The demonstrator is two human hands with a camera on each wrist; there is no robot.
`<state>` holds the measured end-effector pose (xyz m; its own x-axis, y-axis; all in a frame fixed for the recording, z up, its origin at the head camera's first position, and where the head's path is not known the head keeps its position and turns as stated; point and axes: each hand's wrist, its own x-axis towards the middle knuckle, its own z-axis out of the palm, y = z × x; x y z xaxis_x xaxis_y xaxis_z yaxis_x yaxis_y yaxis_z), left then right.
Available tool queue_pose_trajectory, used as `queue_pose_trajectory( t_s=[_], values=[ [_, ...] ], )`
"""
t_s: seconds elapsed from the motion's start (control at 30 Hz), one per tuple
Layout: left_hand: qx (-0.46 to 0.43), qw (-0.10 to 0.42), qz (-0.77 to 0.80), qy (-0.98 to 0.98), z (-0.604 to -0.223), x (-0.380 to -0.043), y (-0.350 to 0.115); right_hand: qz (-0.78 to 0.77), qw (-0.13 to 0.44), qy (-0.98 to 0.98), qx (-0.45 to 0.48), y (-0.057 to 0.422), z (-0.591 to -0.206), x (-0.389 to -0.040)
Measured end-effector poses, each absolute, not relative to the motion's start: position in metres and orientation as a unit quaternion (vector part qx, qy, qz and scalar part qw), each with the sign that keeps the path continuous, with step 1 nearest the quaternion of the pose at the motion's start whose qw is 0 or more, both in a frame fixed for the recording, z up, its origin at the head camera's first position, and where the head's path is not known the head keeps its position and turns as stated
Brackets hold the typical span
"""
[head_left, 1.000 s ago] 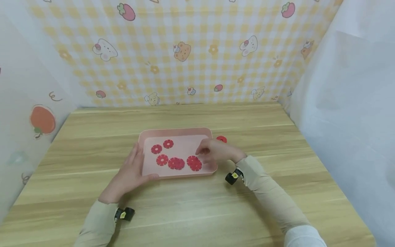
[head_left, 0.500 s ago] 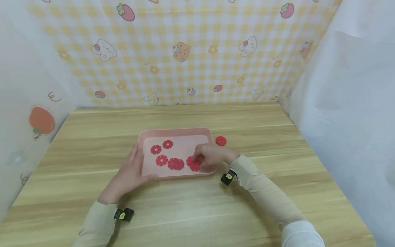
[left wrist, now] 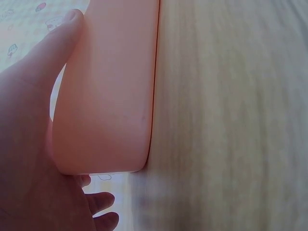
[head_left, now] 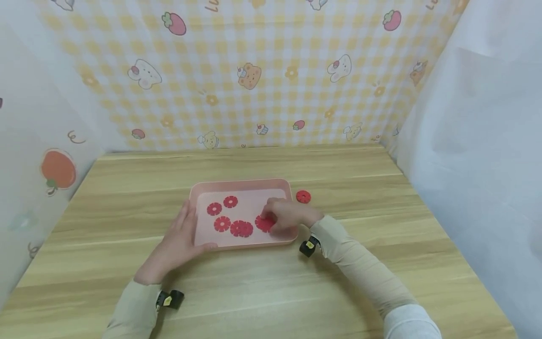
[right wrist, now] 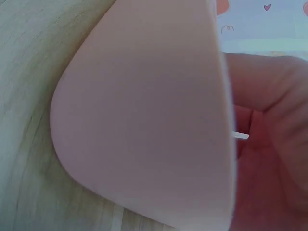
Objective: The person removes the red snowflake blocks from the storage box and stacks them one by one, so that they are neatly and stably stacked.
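A shallow pink tray (head_left: 241, 184) stands on the wooden table with several red notched building discs (head_left: 222, 224) lying flat inside. My left hand (head_left: 174, 241) rests against its left front corner, fingers along the left side and thumb on the front rim. In the left wrist view the thumb (left wrist: 57, 41) lies on the edge of the tray's wall. Over the tray's right side, my right hand (head_left: 289, 214) has curled fingers and pinches at a red notched disc (head_left: 261, 223), partly covering it. The tray wall (right wrist: 144, 110) hides those fingertips in the right wrist view.
Outside the tray, one more red disc (head_left: 303, 197) lies on the table (head_left: 338, 165) by the right rim. Two discs overlap (head_left: 241, 228) near the tray's front. A checked cloth backdrop (head_left: 292, 94) stands behind, with pale sheets at both sides.
My right hand has come down and left from above the tray's right side onto the overlapping discs there, its fingers closing in. The left hand keeps its place. The head view has tilted up slightly.
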<state>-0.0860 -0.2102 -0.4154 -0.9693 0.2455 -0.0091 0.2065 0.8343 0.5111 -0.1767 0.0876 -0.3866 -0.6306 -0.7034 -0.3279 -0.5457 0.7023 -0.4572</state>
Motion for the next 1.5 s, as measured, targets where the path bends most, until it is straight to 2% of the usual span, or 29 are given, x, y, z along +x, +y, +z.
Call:
queue_pose_trajectory(
  t_s=[0.33,1.0,1.5],
  values=[
    [0.12,0.031,0.268,0.955,-0.417,-0.086,-0.209,-0.144,0.241,0.903,-0.326,0.079,-0.389,-0.176],
    [0.124,0.023,0.272,0.954,-0.416,-0.087,-0.208,-0.137,0.209,0.908,-0.337,0.079,-0.393,-0.174],
    [0.117,0.028,0.274,0.954,-0.414,-0.085,-0.207,-0.193,0.191,0.908,-0.318,0.094,-0.375,-0.179]
  ],
)
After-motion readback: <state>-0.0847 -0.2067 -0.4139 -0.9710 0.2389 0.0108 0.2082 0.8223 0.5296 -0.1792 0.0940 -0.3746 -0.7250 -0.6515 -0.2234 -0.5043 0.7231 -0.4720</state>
